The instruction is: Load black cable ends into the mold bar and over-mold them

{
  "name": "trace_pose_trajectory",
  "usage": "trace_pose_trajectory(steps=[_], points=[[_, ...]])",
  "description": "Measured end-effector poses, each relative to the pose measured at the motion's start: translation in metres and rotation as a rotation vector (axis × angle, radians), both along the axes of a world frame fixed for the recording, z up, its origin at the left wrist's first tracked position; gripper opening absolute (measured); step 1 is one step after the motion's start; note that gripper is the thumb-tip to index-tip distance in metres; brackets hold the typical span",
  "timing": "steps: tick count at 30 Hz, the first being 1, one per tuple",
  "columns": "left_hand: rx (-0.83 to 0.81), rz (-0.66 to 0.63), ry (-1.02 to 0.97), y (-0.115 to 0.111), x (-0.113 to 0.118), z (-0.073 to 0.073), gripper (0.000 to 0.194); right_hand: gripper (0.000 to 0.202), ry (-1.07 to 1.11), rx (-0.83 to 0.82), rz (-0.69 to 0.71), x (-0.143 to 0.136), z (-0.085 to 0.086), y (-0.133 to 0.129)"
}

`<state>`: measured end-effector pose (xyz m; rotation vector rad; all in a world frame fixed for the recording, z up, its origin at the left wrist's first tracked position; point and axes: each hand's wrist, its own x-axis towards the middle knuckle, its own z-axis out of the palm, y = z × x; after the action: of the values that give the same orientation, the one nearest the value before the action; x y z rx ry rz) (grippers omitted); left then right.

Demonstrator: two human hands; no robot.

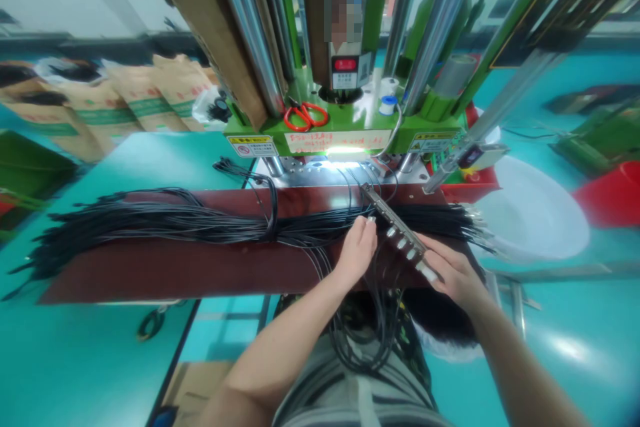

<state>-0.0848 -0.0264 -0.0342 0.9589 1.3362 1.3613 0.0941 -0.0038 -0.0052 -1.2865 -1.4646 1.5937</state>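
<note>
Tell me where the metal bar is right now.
In the head view, the metal bar is just right of centre, slanting over the black cables, its near end in the right hand and the left hand beside it.

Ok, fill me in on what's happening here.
A person holds a slotted metal bar in the right hand, with pale pieces along its near edge. The left hand pinches a small pale tip beside the bar. A thick bundle of black cables lies across the brown board in front of a green machine, where red-handled scissors rest.
</note>
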Motion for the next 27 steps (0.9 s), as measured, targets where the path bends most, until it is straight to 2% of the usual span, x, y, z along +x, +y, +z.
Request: trace_pose_trajectory(steps=[4, 8, 13, 17, 23, 27], points=[[0.081, 0.024, 0.251, 0.0, -0.001, -0.001, 0.026, 0.037, -0.024, 0.009, 0.029, -0.001, 0.005, 0.001], [0.066, -0.007, 0.307, 0.001, -0.001, -0.004, 0.024, 0.042, -0.086, 0.007, 0.064, 0.002, 0.001, 0.002], [0.083, 0.026, 0.362, 0.001, -0.002, -0.007, 0.022, 0.046, -0.097, -0.035, 0.116, 0.004, -0.003, 0.003], [0.101, 0.025, 0.349, 0.001, -0.003, -0.008, 0.022, 0.046, -0.112, 0.048, 0.166, 0.005, -0.006, 0.005], [0.117, 0.039, 0.272, 0.001, -0.006, -0.006, 0.025, 0.042, -0.215, 0.278, 0.234, 0.005, -0.006, 0.008], [0.07, 0.024, 0.138, 0.001, -0.006, -0.005, 0.028, 0.041, -0.156, 0.206, 0.201, 0.004, -0.001, 0.007]])
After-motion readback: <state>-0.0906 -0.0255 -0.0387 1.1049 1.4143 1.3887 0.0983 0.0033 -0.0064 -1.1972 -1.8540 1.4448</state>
